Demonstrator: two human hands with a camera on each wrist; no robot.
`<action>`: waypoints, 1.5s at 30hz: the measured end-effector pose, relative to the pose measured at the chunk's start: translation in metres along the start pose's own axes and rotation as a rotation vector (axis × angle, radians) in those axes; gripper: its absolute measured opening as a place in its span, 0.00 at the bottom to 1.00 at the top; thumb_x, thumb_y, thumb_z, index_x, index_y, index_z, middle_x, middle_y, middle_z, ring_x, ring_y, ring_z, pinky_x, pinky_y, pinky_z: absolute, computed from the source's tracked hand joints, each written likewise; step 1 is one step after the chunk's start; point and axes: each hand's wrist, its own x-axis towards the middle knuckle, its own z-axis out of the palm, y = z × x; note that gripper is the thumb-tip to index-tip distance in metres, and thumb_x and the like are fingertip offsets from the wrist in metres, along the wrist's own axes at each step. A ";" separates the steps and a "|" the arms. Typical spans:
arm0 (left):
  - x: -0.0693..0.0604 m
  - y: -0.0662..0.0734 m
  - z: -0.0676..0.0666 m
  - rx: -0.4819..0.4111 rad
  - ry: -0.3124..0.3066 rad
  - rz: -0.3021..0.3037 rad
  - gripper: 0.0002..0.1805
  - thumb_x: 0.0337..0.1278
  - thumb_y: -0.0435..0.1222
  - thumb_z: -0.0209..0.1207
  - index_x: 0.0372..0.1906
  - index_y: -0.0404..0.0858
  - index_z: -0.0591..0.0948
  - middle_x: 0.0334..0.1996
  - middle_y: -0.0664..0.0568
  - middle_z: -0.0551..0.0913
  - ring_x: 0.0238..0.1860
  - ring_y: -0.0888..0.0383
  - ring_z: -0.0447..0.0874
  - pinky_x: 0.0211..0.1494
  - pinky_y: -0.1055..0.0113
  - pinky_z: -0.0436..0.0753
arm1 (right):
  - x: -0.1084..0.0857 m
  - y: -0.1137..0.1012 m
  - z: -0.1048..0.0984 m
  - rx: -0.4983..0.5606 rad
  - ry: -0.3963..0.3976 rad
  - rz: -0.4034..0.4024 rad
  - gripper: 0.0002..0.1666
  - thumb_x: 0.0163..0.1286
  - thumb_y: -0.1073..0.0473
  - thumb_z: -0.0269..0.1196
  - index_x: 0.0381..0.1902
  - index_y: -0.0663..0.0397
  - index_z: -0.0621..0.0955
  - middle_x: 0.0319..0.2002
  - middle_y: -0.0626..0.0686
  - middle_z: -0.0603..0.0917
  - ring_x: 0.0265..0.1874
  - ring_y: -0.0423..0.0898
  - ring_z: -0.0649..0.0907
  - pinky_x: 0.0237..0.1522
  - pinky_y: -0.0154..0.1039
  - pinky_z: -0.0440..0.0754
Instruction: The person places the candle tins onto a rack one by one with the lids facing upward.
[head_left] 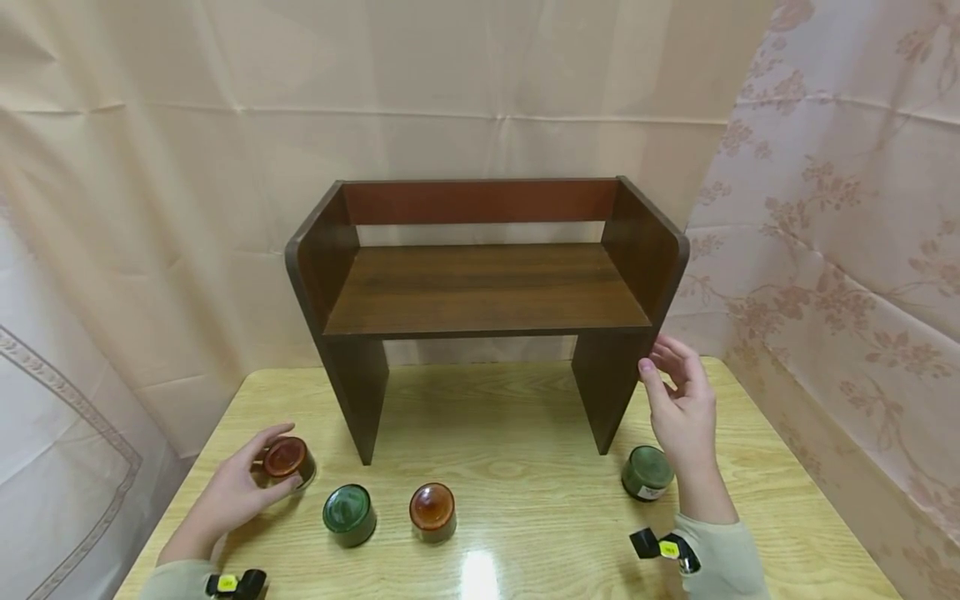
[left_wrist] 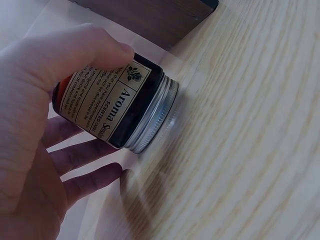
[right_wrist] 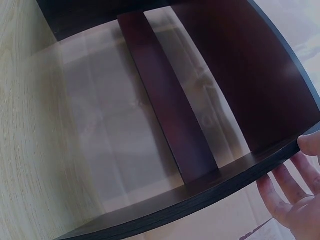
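My left hand (head_left: 240, 487) holds a brown glass scented candle jar (head_left: 288, 461) at the table's left. In the left wrist view its thumb presses the labelled side of that jar (left_wrist: 112, 97); the silver lid (left_wrist: 157, 117) faces down at the tabletop. A dark brown wooden desktop shelf (head_left: 487, 287) stands at the table's back. At its right side panel (head_left: 618, 379) is my right hand (head_left: 684, 408), thumb on the front edge and fingers along the outer face. The right wrist view shows this hand (right_wrist: 295, 195) at the panel edge (right_wrist: 200, 202).
A green jar (head_left: 348, 514) and an amber jar (head_left: 432, 511) stand on the light wooden table (head_left: 525, 500) before the shelf. Another green jar (head_left: 647, 473) is beside my right wrist. Behind hangs a beige curtain (head_left: 487, 83); a floral cloth (head_left: 847, 208) covers the right side.
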 end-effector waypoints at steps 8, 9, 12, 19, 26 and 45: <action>0.001 -0.003 0.001 -0.001 -0.001 0.018 0.44 0.49 0.35 0.85 0.73 0.38 0.78 0.54 0.44 0.89 0.45 0.70 0.84 0.48 0.69 0.84 | 0.001 0.003 -0.001 0.002 0.000 -0.007 0.24 0.81 0.73 0.62 0.72 0.67 0.76 0.57 0.36 0.85 0.57 0.37 0.85 0.53 0.24 0.83; 0.001 -0.002 0.001 0.001 -0.004 0.012 0.44 0.49 0.35 0.85 0.73 0.38 0.78 0.54 0.44 0.89 0.46 0.70 0.84 0.49 0.69 0.84 | 0.001 0.003 -0.001 0.005 0.001 -0.007 0.24 0.81 0.73 0.62 0.71 0.68 0.76 0.57 0.36 0.85 0.57 0.37 0.85 0.53 0.24 0.83; 0.000 -0.002 0.002 0.008 -0.011 -0.006 0.45 0.48 0.36 0.85 0.73 0.38 0.78 0.55 0.44 0.89 0.48 0.69 0.84 0.51 0.70 0.83 | 0.001 0.002 -0.001 0.012 0.001 -0.009 0.24 0.80 0.73 0.62 0.71 0.68 0.76 0.57 0.37 0.86 0.57 0.37 0.85 0.53 0.24 0.83; -0.003 -0.002 0.002 0.007 -0.053 -0.064 0.47 0.48 0.38 0.86 0.74 0.38 0.76 0.57 0.42 0.88 0.52 0.65 0.85 0.54 0.70 0.82 | 0.001 0.003 0.000 0.027 -0.002 -0.008 0.25 0.79 0.75 0.62 0.71 0.69 0.76 0.57 0.37 0.86 0.57 0.38 0.85 0.54 0.24 0.83; -0.002 -0.005 0.003 -0.033 -0.074 -0.063 0.47 0.47 0.38 0.87 0.72 0.35 0.76 0.56 0.44 0.88 0.53 0.67 0.83 0.56 0.75 0.80 | 0.001 0.004 0.000 0.031 0.002 -0.007 0.24 0.80 0.75 0.62 0.71 0.70 0.76 0.57 0.37 0.86 0.56 0.38 0.85 0.53 0.24 0.83; 0.000 -0.002 0.000 0.018 -0.119 -0.153 0.42 0.50 0.46 0.86 0.68 0.38 0.78 0.56 0.45 0.88 0.56 0.50 0.86 0.56 0.58 0.84 | 0.001 0.001 0.001 0.026 0.008 0.008 0.24 0.79 0.75 0.63 0.70 0.69 0.76 0.55 0.34 0.86 0.55 0.37 0.85 0.51 0.24 0.84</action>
